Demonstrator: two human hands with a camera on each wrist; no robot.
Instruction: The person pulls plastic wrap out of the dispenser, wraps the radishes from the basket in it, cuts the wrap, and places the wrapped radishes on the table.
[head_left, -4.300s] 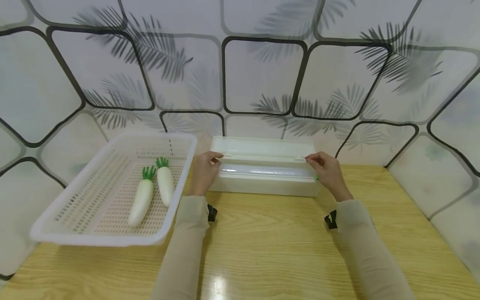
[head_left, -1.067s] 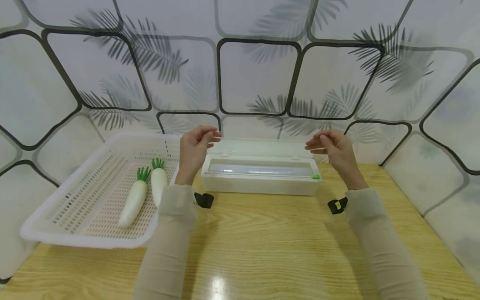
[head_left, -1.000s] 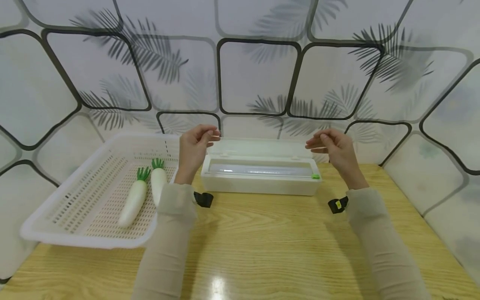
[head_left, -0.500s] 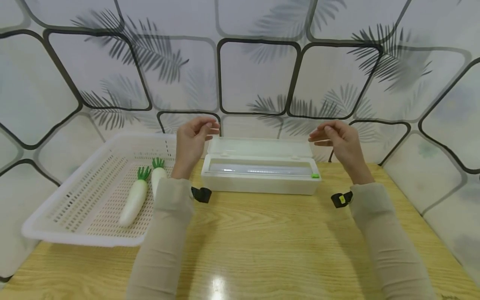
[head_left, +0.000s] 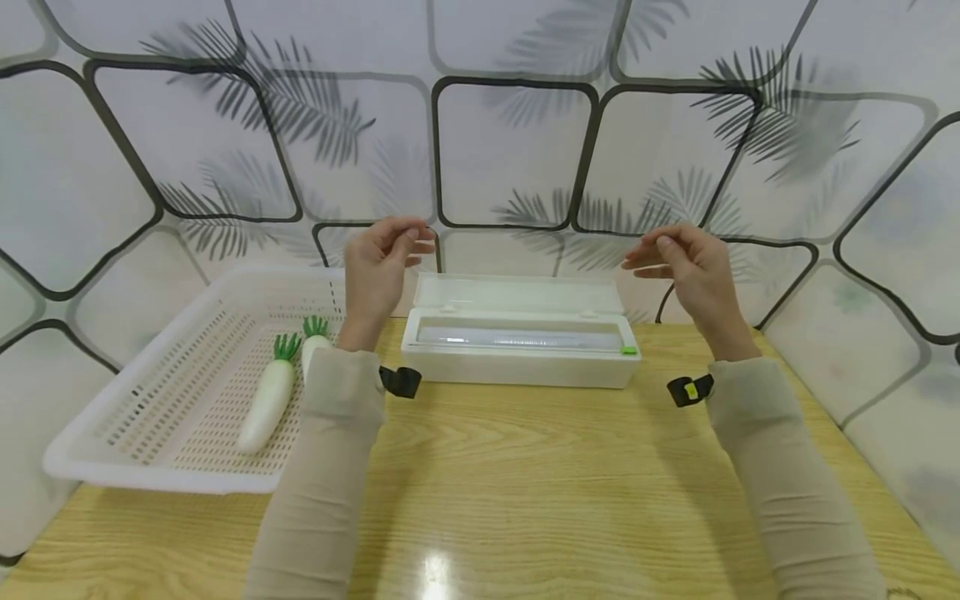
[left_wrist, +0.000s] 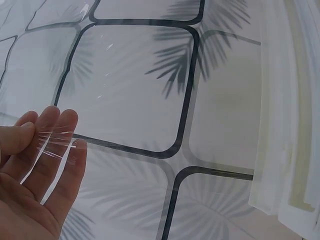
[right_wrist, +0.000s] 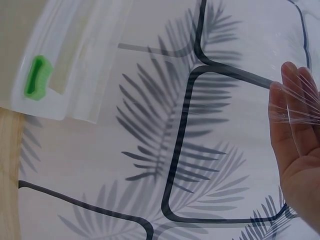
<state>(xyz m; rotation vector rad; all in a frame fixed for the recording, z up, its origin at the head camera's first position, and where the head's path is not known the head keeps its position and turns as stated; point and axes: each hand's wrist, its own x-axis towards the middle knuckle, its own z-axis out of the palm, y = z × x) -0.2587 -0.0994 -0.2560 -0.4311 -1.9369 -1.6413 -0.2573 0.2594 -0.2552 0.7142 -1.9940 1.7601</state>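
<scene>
Apparently the step in hand is drawing out film (left_wrist: 56, 139), which shows as clear creases at the fingers, above the counter (head_left: 540, 483) toward its back edge. The left hand (head_left: 375, 275) pinches it between thumb and fingers; the right hand (head_left: 701, 271) seems to pinch it too. Below and between them, near that back edge, sits the box (head_left: 521, 370), lid (head_left: 517, 293) up, roll (head_left: 517, 339) inside, green tab (head_left: 628, 351) at its right end. Next, I judge, calls for an even pull, hands level, so the sheet stays taut and doesn't cling to itself; cutting would come later. Toward the counter's left edge stands the basket (head_left: 168, 478), holding two radishes (head_left: 267, 406).
</scene>
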